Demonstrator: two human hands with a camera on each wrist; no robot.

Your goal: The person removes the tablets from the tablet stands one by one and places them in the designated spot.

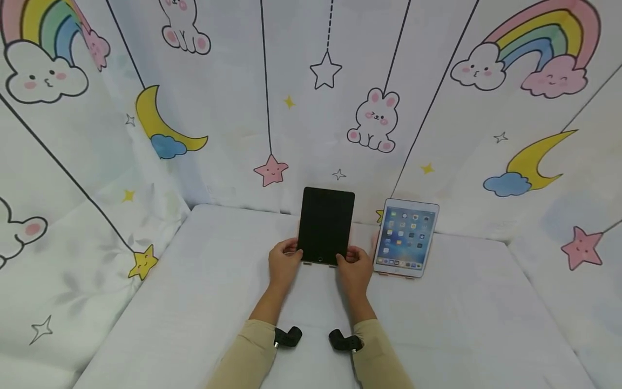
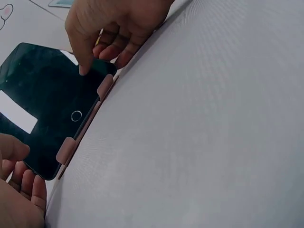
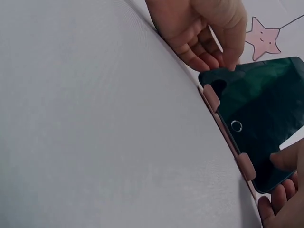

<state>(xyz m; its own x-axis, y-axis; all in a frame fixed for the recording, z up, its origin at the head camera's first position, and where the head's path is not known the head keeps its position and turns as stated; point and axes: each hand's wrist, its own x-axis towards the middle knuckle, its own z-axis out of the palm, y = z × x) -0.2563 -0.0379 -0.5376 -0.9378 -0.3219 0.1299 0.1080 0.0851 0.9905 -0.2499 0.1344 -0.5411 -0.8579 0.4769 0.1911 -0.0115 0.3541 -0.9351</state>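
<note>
A tablet [image 1: 326, 226] with a black, dark screen leans upright at the back of the white table, its home button at the bottom. Two pink lips of a stand [image 2: 105, 87] hook over its lower edge. My left hand [image 1: 283, 263] pinches the lower left corner, thumb on the front and fingers behind. At the lower right corner my right hand [image 1: 356, 270] holds it the same way, with the thumb [image 3: 284, 158] on the glass. Just right of that hand stands a white-framed tablet [image 1: 406, 237], its screen lit with app icons.
The white-covered table [image 1: 233, 243] stretches out in front and to both sides. Behind it hangs a fabric backdrop [image 1: 223, 119] printed with rainbows, moons, stars and rabbits, close behind both tablets. Black wrist mounts [image 1: 290, 337] sit at the beige sleeves [image 1: 248, 356].
</note>
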